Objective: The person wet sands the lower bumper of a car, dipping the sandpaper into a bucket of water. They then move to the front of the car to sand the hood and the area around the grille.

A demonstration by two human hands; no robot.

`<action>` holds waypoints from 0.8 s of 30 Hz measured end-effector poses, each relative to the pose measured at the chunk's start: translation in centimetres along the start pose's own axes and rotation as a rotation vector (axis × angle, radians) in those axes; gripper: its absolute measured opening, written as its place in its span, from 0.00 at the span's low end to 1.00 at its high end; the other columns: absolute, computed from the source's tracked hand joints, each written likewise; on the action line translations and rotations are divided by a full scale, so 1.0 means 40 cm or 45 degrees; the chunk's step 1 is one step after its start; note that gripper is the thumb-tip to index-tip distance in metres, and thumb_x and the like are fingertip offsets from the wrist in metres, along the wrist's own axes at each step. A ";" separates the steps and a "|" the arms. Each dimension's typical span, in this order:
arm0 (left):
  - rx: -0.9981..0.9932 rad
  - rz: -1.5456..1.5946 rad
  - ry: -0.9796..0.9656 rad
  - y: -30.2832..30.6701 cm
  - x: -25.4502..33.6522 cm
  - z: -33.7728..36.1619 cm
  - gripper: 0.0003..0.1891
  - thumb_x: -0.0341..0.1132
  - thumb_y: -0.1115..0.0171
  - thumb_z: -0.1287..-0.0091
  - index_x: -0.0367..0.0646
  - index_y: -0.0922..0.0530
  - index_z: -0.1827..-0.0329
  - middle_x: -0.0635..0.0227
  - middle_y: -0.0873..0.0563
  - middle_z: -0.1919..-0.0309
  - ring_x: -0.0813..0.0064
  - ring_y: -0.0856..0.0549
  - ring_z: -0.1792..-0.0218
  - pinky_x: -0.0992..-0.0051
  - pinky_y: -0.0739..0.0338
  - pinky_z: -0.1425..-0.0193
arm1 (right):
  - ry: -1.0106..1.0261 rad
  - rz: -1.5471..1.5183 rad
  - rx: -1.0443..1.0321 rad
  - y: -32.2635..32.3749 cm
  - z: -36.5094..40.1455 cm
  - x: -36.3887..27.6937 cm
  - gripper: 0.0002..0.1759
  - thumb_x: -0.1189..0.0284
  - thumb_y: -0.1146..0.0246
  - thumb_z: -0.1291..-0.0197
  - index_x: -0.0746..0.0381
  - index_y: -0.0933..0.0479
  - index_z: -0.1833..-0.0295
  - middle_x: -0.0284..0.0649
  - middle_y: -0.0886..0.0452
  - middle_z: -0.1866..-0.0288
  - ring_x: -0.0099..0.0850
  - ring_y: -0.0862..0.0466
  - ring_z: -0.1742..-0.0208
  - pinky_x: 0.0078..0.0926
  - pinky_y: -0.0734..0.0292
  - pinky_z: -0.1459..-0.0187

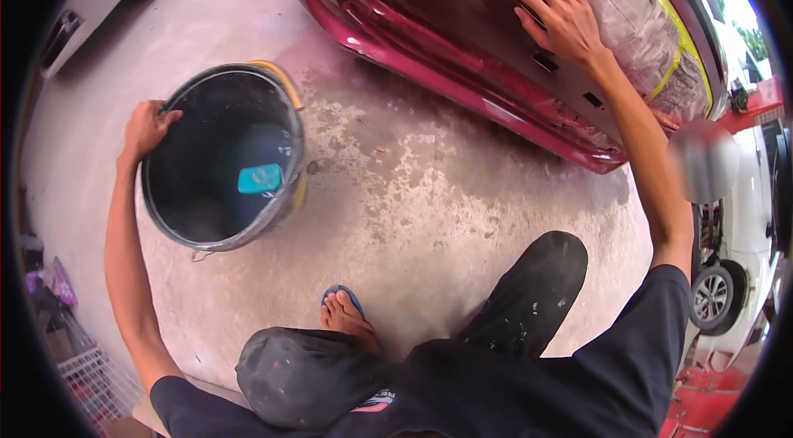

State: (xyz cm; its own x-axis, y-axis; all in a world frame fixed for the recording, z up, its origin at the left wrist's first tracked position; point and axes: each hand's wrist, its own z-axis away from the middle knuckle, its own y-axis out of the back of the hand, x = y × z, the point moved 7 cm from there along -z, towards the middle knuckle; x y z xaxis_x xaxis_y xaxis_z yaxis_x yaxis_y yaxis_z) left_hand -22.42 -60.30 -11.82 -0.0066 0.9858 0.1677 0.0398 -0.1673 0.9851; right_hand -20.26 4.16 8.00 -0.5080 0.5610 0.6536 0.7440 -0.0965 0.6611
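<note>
My left hand (149, 131) is closed over the left rim of a large black bucket (178, 227), thumb on the inside. The bucket holds dark water, and a turquoise block (260, 179), perhaps a sponge, lies in it near the right side. A curved yellow-orange piece (279, 81) runs along the bucket's upper right rim. Fingers stretched out, my right hand (562, 21) rests on the upper part of a dark red car's rear panel (462, 33). Whatever is under its palm is hidden.
Masking paper with yellow tape (636, 21) covers the red car's rear window. A glossy red bumper (496, 108) juts out below. A white car (91, 9) stands upper left, another white vehicle (735, 232) at right. A white wire rack (97, 380) stands lower left.
</note>
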 end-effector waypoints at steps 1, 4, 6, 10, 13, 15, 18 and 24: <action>0.011 -0.006 0.002 -0.003 -0.024 -0.028 0.27 0.57 0.27 0.29 0.35 0.12 0.60 0.43 0.11 0.67 0.41 0.10 0.59 0.48 0.20 0.55 | 0.011 0.076 0.004 -0.017 0.007 0.005 0.23 0.55 0.34 0.26 0.44 0.21 0.29 0.27 0.20 0.48 0.29 0.20 0.42 0.33 0.27 0.37; 0.050 -0.114 0.006 -0.015 -0.152 -0.124 0.30 0.61 0.30 0.27 0.35 0.12 0.59 0.43 0.11 0.68 0.41 0.10 0.61 0.49 0.21 0.55 | -0.021 0.111 -0.046 -0.021 0.014 -0.007 0.29 0.52 0.32 0.28 0.43 0.22 0.24 0.29 0.17 0.41 0.31 0.19 0.38 0.36 0.29 0.34; 0.045 -0.185 0.052 -0.032 -0.262 -0.199 0.31 0.62 0.32 0.26 0.35 0.12 0.57 0.44 0.11 0.69 0.44 0.10 0.63 0.50 0.21 0.55 | -0.036 0.136 -0.062 -0.040 0.021 -0.003 0.29 0.47 0.33 0.28 0.41 0.22 0.25 0.26 0.17 0.41 0.27 0.20 0.38 0.35 0.33 0.31; 0.089 -0.120 0.178 -0.017 -0.376 -0.272 0.34 0.65 0.37 0.23 0.37 0.10 0.47 0.43 0.09 0.63 0.45 0.08 0.58 0.55 0.18 0.51 | 0.056 0.139 -0.079 -0.024 0.007 -0.006 0.29 0.44 0.42 0.22 0.51 0.20 0.28 0.34 0.16 0.45 0.29 0.20 0.47 0.33 0.32 0.41; 0.480 -0.073 0.124 0.100 -0.320 -0.259 0.25 0.61 0.43 0.17 0.53 0.09 0.40 0.59 0.04 0.53 0.54 0.06 0.50 0.61 0.15 0.46 | 0.036 0.174 -0.092 -0.060 0.025 0.004 0.31 0.42 0.40 0.26 0.48 0.21 0.27 0.31 0.18 0.41 0.30 0.22 0.44 0.37 0.35 0.38; 0.416 -0.051 0.043 0.125 -0.159 -0.264 0.19 0.53 0.39 0.17 0.51 0.10 0.40 0.59 0.04 0.55 0.55 0.06 0.53 0.60 0.15 0.50 | 0.030 0.184 -0.081 -0.065 0.026 0.005 0.30 0.43 0.39 0.27 0.48 0.21 0.29 0.31 0.19 0.43 0.29 0.22 0.45 0.36 0.35 0.39; -0.100 -0.203 -0.396 -0.087 0.064 -0.275 0.10 0.40 0.31 0.23 0.46 0.11 0.48 0.57 0.06 0.64 0.47 0.08 0.59 0.56 0.16 0.54 | 0.025 0.197 -0.055 -0.067 0.023 0.006 0.29 0.44 0.38 0.28 0.47 0.21 0.30 0.29 0.20 0.46 0.28 0.23 0.48 0.35 0.36 0.41; -1.201 -1.042 -0.752 -0.754 -0.157 -0.311 0.18 0.42 0.28 0.31 0.42 0.15 0.44 0.50 0.08 0.54 0.43 0.11 0.50 0.50 0.19 0.45 | -0.015 0.430 -0.070 -0.090 0.044 0.008 0.25 0.39 0.39 0.28 0.34 0.21 0.31 0.18 0.21 0.45 0.17 0.24 0.43 0.32 0.40 0.31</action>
State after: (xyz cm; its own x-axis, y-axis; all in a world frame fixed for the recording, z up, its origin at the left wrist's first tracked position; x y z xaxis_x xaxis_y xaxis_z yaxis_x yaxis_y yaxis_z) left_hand -36.03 -61.62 -42.10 0.7301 0.6265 -0.2731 -0.4570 0.7446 0.4865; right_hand -22.33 6.15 5.18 -0.2317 0.4989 0.8351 0.8448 -0.3224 0.4270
